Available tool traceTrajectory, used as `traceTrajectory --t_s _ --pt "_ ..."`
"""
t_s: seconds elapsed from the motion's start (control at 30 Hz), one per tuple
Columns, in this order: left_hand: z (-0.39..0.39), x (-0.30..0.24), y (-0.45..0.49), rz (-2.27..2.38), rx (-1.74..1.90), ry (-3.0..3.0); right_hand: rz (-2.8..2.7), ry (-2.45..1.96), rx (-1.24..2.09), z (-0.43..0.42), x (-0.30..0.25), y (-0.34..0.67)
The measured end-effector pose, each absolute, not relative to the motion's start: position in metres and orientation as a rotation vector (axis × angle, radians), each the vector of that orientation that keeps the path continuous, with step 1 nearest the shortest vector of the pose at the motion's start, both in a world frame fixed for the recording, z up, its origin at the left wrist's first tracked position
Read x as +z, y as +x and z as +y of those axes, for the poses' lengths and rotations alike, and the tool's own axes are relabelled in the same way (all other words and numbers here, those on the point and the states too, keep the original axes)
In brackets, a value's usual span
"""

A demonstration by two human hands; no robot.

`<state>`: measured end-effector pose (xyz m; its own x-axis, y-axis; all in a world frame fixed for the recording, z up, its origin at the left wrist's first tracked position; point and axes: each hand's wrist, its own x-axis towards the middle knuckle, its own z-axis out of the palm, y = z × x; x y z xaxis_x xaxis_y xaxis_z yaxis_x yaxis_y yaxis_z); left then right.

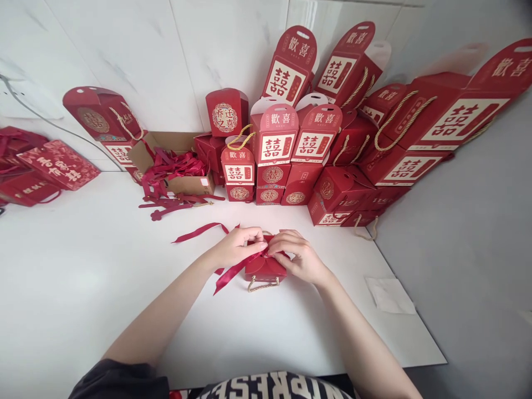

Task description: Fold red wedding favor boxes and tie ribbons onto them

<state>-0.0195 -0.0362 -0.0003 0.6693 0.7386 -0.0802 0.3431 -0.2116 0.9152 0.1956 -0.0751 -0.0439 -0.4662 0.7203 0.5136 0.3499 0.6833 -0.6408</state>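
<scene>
A small red gift box (265,270) stands on the white table in front of me, a cream rope handle (263,287) hanging at its near side. Red satin ribbon (233,275) lies across its top, with loose ends trailing to the left. My left hand (246,244) is closed at the box's top, thumb and fingers pinching the ribbon. From the other side my right hand (300,256) meets it, fingertips pressed together on the ribbon near the middle. The exact shape of the ribbon between the fingertips is partly hidden.
Stacked red gift boxes (274,144) line the wall at the back and right. A cardboard box (195,183) spills red ribbons (178,166) onto the table (103,249). Red bags (62,166) lie at far left, a white tissue (390,295) at right. A grey panel borders the right.
</scene>
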Motion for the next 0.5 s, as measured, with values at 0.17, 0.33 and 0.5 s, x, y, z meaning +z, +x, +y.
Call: traceTrajectory --t_s 0.17,0.33,0.5 --pt "-0.039 -0.002 -0.018 0.817 0.488 1.909 -2.093 -0.832 0.623 -0.077 -0.041 0.196" --pt "-0.049 0.002 -0.013 0.919 0.525 2.140 -1.980 -0.899 0.695 -0.079 -0.045 0.195" --pt "-0.067 0.000 -0.004 1.068 0.630 2.424 -1.888 -0.980 0.708 -0.079 -0.051 0.192"
